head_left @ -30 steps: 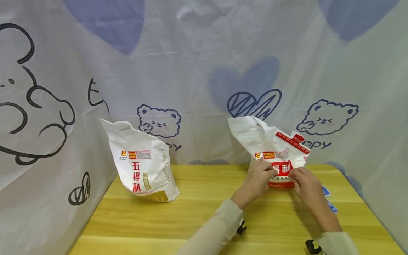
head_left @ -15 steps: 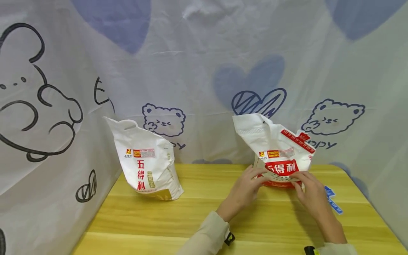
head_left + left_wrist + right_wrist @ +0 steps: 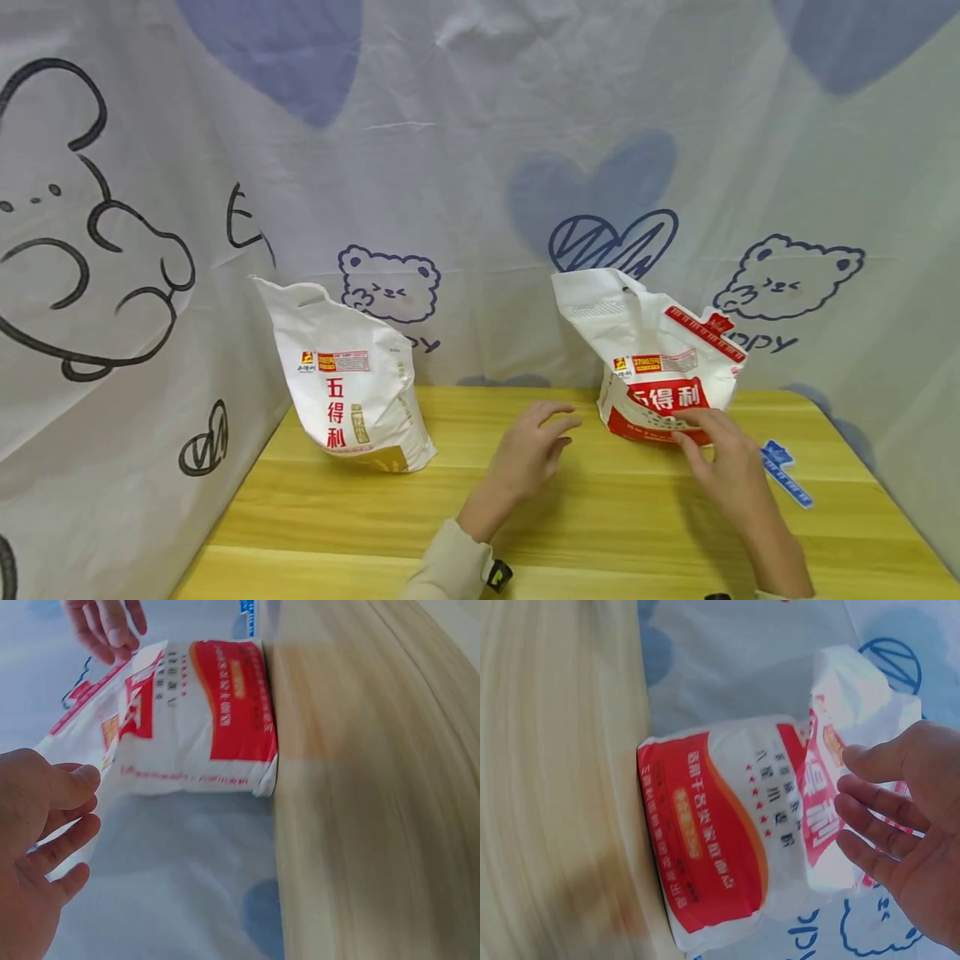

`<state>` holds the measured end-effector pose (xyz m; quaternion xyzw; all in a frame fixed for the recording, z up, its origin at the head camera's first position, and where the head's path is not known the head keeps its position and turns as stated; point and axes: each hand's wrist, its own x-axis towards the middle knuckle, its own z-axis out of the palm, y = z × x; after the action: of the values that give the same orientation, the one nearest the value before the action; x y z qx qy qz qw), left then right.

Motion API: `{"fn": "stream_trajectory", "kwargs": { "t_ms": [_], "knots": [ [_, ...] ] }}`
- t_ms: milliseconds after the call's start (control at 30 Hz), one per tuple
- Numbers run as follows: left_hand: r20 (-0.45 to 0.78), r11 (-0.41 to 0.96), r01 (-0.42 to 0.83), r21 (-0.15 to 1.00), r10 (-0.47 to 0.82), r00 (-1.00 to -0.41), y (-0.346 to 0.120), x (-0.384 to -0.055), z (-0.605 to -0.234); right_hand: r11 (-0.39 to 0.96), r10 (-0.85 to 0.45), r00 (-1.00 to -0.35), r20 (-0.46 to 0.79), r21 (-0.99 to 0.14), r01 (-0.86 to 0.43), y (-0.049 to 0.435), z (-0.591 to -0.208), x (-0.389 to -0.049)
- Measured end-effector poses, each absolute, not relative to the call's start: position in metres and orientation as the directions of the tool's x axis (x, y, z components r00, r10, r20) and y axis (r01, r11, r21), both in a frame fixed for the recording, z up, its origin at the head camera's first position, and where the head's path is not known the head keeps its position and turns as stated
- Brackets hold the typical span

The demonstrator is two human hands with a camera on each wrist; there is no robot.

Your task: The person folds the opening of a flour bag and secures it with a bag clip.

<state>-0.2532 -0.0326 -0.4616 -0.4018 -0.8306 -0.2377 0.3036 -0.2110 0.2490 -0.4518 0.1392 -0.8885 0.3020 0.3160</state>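
Note:
A white paper-like bag with red printing stands at the right of the table, its loose top leaning left. A red ruler-like strip with a crown shape lies along its upper right edge. My right hand is at the bag's front, fingers loosely bent and gripping nothing; whether its fingertips touch the bag I cannot tell. My left hand hovers left of the bag, apart from it, fingers relaxed and holding nothing. The right wrist view shows the bag's red front panel beside my right hand.
A second white bag with red and gold printing stands at the left of the wooden table. A blue ruler-like strip lies right of my right hand. A curtain with printed bears and hearts hangs behind and beside the table.
My left hand has come off the red-printed bag and moved left and toward me. My right hand has stayed near the bag's front. The head view has shifted slightly.

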Motion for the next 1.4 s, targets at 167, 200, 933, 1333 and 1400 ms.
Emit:
{"fn": "stream_trajectory", "kwargs": {
  "t_ms": [167,200,933,1333,1400],
  "knots": [
    [0.708,0.579,0.790,0.202,0.471,-0.526,-0.057,-0.245,-0.461,0.765,-0.085,-0.768,0.635,-0.452,-0.459,0.236,-0.454,-0.210],
    [0.706,0.583,0.783,0.216,0.461,-0.538,-0.062,-0.243,-0.461,0.761,-0.087,-0.774,0.627,-0.460,-0.458,0.233,-0.455,-0.209],
    [0.841,0.552,0.765,0.333,0.192,-0.505,-0.155,-0.213,-0.447,0.636,-0.209,-0.728,0.653,-0.475,-0.608,0.138,-0.455,-0.210],
    [0.822,0.612,0.699,0.371,0.135,-0.554,-0.196,-0.204,-0.446,0.610,-0.243,-0.686,0.686,-0.442,-0.658,0.112,-0.462,-0.215],
    [0.829,0.625,0.692,0.362,0.124,-0.546,-0.203,-0.204,-0.444,0.609,-0.255,-0.679,0.688,-0.431,-0.666,0.107,-0.461,-0.216]
  ]
}}
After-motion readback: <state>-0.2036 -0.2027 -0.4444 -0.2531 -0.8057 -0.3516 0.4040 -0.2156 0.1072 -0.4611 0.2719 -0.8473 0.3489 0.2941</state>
